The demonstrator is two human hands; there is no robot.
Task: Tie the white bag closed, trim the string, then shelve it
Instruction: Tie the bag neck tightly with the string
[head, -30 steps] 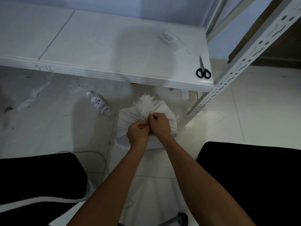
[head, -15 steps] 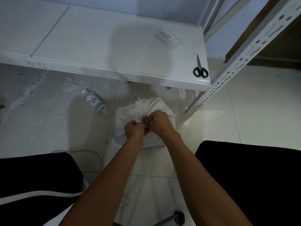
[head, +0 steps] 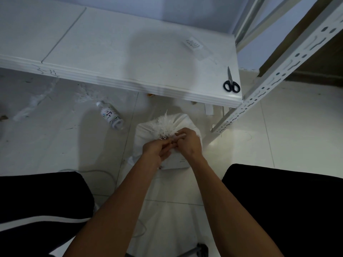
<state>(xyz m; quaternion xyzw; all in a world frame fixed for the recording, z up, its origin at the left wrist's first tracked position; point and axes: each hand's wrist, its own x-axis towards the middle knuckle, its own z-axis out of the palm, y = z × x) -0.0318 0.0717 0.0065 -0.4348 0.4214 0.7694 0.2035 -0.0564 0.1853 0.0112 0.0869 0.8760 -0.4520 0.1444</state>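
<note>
A white bag (head: 187, 125) stands on the tiled floor between my knees, its frayed top (head: 165, 126) bunched into a tuft. My left hand (head: 157, 151) and my right hand (head: 189, 143) meet at the bag's neck, fingers pinched on the string there. The string itself is mostly hidden by my fingers. Black-handled scissors (head: 231, 83) lie on the white shelf (head: 130, 58), near its right front corner, well apart from both hands.
A plastic bottle (head: 111, 117) lies on the floor left of the bag. The perforated metal rack upright (head: 274, 78) rises at the right. A small clear packet (head: 196, 47) rests on the shelf. A thin cord (head: 96, 172) trails on the floor by my left knee.
Both hands stay at the bag's neck and their fingers have shifted while working the string. The tuft now leans a little to the left.
</note>
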